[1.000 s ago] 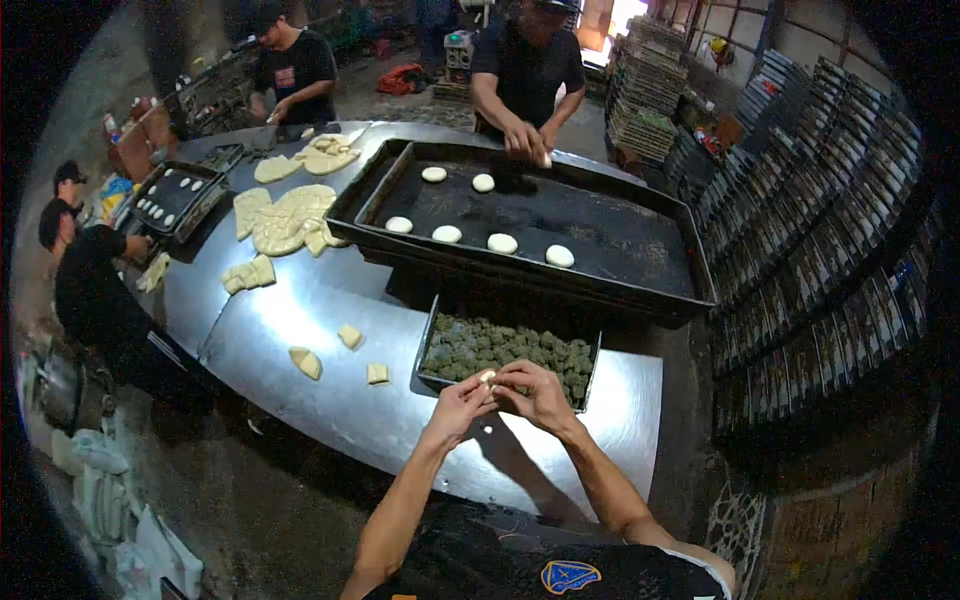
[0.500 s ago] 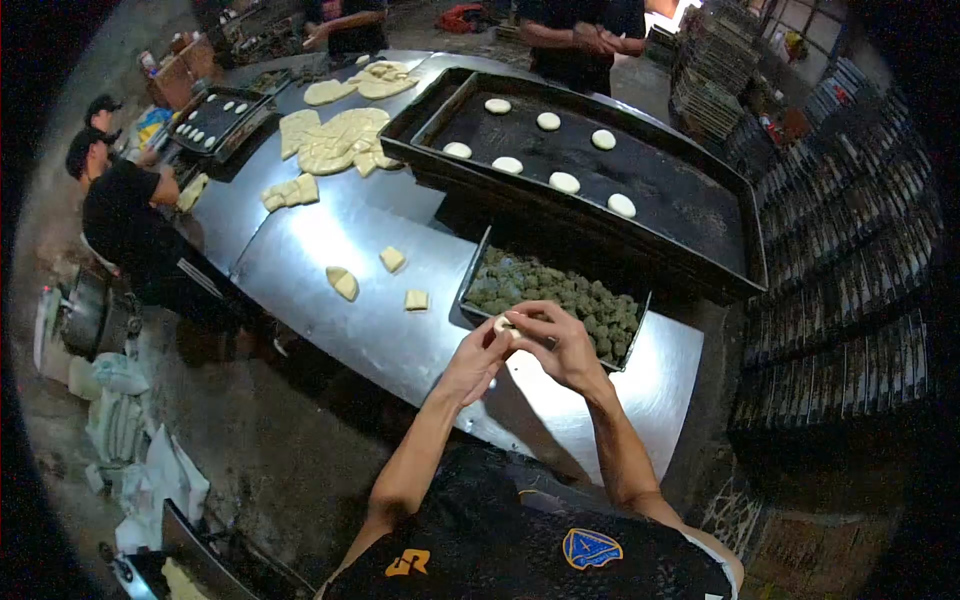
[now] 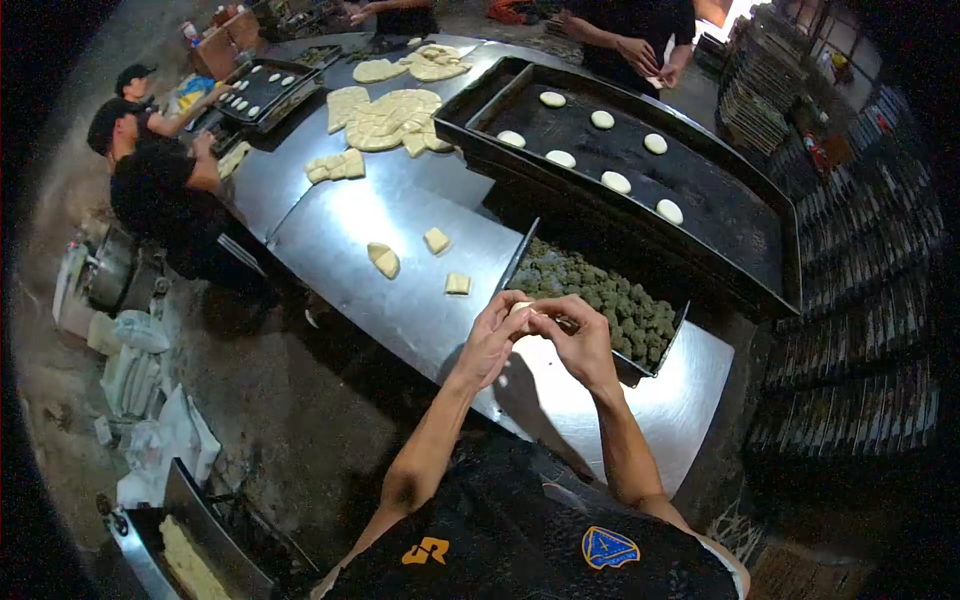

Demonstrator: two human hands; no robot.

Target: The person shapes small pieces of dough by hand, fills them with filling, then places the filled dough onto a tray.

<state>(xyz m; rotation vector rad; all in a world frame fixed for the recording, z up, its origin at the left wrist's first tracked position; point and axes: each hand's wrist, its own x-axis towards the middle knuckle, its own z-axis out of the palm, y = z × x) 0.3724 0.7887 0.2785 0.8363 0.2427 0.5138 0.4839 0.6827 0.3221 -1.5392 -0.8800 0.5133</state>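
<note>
A small pale dough piece [image 3: 522, 309] is pinched between my left hand [image 3: 490, 340] and my right hand [image 3: 582, 345], their fingertips meeting around it. Both hands are over the near edge of a metal tray [image 3: 518, 255] of dark green filling balls [image 3: 600, 290]. Left of that tray, three cut dough pieces [image 3: 383, 260] lie apart on the metal table [image 3: 335, 250]. Beyond the filling, a large black baking tray [image 3: 700, 200] holds several flat white dough rounds [image 3: 616, 182].
Dough sheets [image 3: 390, 120] and a scored strip [image 3: 336, 166] lie farther back. Two co-workers [image 3: 150, 190] stand at the left beside another tray [image 3: 265, 92]; other people's hands [image 3: 640, 55] show across the table. Stacked trays [image 3: 850, 300] rise at the right.
The whole view has shifted, with the table and trays now farther right. My fingers have closed more around the dough, and a co-worker's hands across the table have moved apart.
</note>
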